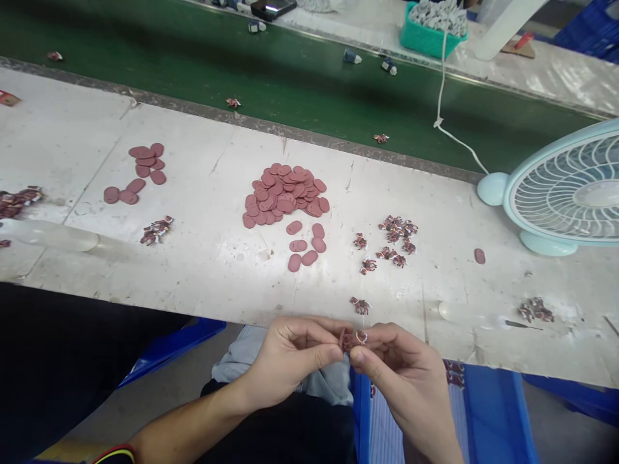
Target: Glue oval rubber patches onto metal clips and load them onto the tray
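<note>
My left hand [302,353] pinches a reddish-brown oval disc [343,339], turned nearly edge-on, between thumb and fingertips. Against it, my right hand [403,374] grips a small brown horse figurine [361,337] with white and orange details. The two pieces meet between my fingertips, just over the table's near edge; fingers hide whether they are joined. A similar figurine [360,305] lies just beyond my hands. Farther right lies a loose group of figurines [395,232]. A heap of oval discs [285,196], some with small holes, is on the table ahead, with several loose discs [308,258] in front.
A green conveyor belt [300,84] runs behind the table [217,258], carrying a few small pieces. A pale blue fan [570,193] stands at right. Clear bottles [464,314] [62,236] lie on either side. Below the edge is a blue crate [498,412].
</note>
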`<state>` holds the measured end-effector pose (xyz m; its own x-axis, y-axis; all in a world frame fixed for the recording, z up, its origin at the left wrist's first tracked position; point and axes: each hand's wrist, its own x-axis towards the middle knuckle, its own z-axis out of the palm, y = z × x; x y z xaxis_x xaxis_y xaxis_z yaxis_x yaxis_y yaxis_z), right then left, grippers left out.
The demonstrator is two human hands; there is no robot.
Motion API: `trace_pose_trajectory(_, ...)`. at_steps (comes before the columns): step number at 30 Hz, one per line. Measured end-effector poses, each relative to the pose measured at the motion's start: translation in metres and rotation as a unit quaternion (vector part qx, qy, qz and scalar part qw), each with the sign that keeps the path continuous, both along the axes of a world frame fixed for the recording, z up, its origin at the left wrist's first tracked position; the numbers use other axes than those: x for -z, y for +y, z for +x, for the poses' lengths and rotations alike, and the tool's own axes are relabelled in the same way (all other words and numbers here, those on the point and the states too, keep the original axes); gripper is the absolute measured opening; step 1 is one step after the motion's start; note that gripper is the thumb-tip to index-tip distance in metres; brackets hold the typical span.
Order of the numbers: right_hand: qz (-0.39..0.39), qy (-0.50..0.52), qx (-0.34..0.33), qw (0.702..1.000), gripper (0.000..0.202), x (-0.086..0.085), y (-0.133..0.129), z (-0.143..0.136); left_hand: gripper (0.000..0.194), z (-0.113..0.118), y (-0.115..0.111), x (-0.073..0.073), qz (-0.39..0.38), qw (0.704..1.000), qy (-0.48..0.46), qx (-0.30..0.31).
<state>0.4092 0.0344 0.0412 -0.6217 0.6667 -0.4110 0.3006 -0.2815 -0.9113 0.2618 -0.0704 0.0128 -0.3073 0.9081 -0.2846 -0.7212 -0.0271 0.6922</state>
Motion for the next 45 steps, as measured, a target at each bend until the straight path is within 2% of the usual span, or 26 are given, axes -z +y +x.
trace_pose_trajectory(7, -0.04, 0.038, 0.014, 0.998, 0.013, 0.006, 0.0, 0.0, 0.008, 0.003, 0.0, -0.001, 0.012, 1.0, 0.0, 0.007)
trace_pose_trajectory(14, -0.01, 0.04, 0.023, 0.999, 0.011, 0.003, -0.004, 0.0, 0.01, 0.004, 0.0, -0.001, 0.009, 1.0, 0.011, 0.004)
trace_pose_trajectory(29, -0.035, 0.069, 0.036, 0.996, 0.009, 0.007, -0.007, 0.0, 0.007, 0.009, 0.0, -0.001, -0.017, 0.999, 0.035, -0.005)
trace_pose_trajectory(36, -0.034, 0.079, 0.059, 0.995, 0.01, 0.011, -0.009, -0.004, 0.004, 0.01, 0.001, 0.001, -0.033, 0.998, 0.035, -0.03)
trace_pose_trajectory(45, -0.006, 0.065, 0.073, 0.995, 0.009, 0.005, -0.011, -0.005, 0.004, 0.009, 0.003, -0.004, -0.043, 0.997, 0.051, -0.026)
